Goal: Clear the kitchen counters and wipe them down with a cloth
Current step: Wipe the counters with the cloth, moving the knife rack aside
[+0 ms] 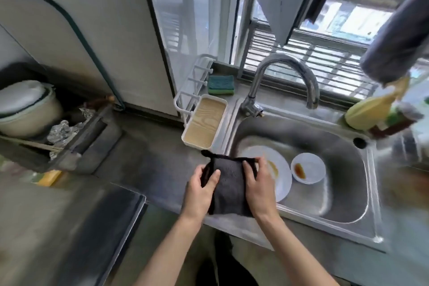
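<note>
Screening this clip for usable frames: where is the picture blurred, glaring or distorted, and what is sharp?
Head view: the window is overbright and puts a sheen on the sink; head view, right edge: the yellow bottle is smeared by blur; head view, centre: the dark cloth, left hand and right hand are fairly sharp; straight edges bow from the wide angle.

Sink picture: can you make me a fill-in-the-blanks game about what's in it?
1. The left hand and the right hand both hold a folded ____ cloth.
2. The white plate and the small bowl lie inside the ____.
3. The wood-patterned tray sits to the ____ of the faucet.

Missing words: black; sink; left.
</note>
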A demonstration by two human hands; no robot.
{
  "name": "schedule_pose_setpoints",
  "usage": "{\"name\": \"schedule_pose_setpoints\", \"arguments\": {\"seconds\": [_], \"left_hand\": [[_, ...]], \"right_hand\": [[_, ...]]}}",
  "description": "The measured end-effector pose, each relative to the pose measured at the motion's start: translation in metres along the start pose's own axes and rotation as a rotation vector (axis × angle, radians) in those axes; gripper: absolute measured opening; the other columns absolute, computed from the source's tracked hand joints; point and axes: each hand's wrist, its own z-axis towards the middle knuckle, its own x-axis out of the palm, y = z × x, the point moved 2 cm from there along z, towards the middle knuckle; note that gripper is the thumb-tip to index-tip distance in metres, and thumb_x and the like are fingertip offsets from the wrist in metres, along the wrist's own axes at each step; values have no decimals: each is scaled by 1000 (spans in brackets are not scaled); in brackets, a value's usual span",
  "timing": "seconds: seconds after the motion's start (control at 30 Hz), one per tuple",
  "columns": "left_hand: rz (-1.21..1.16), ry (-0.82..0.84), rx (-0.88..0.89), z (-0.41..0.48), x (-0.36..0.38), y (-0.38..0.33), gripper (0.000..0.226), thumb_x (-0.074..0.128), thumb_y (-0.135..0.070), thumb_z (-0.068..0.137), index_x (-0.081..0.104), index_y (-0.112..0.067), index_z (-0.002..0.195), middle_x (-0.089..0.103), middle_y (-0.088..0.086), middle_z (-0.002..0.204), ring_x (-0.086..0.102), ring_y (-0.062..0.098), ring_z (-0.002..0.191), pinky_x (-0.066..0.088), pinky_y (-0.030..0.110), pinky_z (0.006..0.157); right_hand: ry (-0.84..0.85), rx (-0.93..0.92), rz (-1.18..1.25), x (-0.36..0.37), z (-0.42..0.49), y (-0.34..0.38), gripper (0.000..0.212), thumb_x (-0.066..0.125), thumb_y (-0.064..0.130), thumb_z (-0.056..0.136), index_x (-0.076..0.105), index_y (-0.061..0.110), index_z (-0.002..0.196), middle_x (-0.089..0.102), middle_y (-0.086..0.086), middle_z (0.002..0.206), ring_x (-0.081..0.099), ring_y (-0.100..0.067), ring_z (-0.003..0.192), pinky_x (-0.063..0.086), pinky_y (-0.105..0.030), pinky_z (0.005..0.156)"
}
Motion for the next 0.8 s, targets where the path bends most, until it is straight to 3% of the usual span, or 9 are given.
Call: {"name": "schedule_pose_setpoints", "arguments": {"seconds": [0.17, 0.23, 0.3, 0.4, 0.47, 0.57, 0.7, 0.8], "left_hand": [[93, 60, 130, -38, 46, 14, 7, 55, -25, 91, 55, -19, 87, 65, -3, 80, 60, 8, 74, 48, 27, 71], [96, 133, 138, -51, 64, 16, 8, 54, -24, 92, 56, -16, 92, 66, -3, 82, 62, 10, 78, 49, 29, 74], [75, 213, 125, -63, 82, 14, 7, 54, -23, 92, 57, -17, 94, 67, -2, 86, 63, 12, 83, 50, 28, 76], [102, 372, 152, -86, 115, 3, 2, 55, -18, 92, 56, -18, 94, 66, -6, 88, 61, -2, 80, 46, 11, 70], [147, 500, 144, -103, 142, 2, 7, 59, -16, 89, 55, -20, 95, 67, -5, 90, 62, 0, 83, 47, 14, 74], [181, 638, 95, -123, 186, 7, 20, 64, -11, 85, 53, -20, 100, 67, 0, 96, 64, 13, 91, 53, 36, 83], [242, 793, 110, -154, 255, 15, 43, 60, 2, 84, 49, -29, 112, 63, -4, 110, 61, 7, 100, 51, 30, 88], [298, 810, 158, -180, 318, 28, 52, 57, 6, 83, 45, -35, 112, 59, -9, 114, 57, 1, 104, 47, 25, 92]], "right_hand": [[-166, 146, 173, -44, -49, -28, 16, 50, 23, 95, 53, 14, 82, 60, 6, 75, 55, 2, 68, 41, -17, 64], [-140, 216, 332, -70, -67, -37, 13, 54, 17, 94, 54, 12, 82, 64, 6, 71, 57, 1, 65, 43, -14, 62], [-104, 309, 517, -95, -85, -52, 3, 59, 8, 90, 56, 7, 91, 71, 3, 75, 65, -6, 71, 49, -17, 63], [-182, 399, 734, -132, -113, -77, 21, 58, 0, 87, 54, 7, 106, 73, -6, 93, 69, -18, 88, 53, -27, 75], [-223, 404, 801, -158, -128, -90, 30, 57, -1, 88, 50, 11, 114, 71, -6, 105, 66, -20, 100, 52, -31, 82], [-301, 388, 728, -201, -144, -115, 42, 55, -8, 86, 49, 18, 118, 68, -2, 114, 64, -15, 104, 52, -31, 84], [-398, 401, 540, -271, -149, -160, 46, 55, -8, 86, 48, 29, 111, 64, 8, 111, 64, -2, 97, 52, -19, 76], [-398, 420, 378, -327, -146, -203, 48, 58, -3, 87, 45, 37, 110, 58, 15, 113, 58, 4, 103, 48, -16, 84]]}}
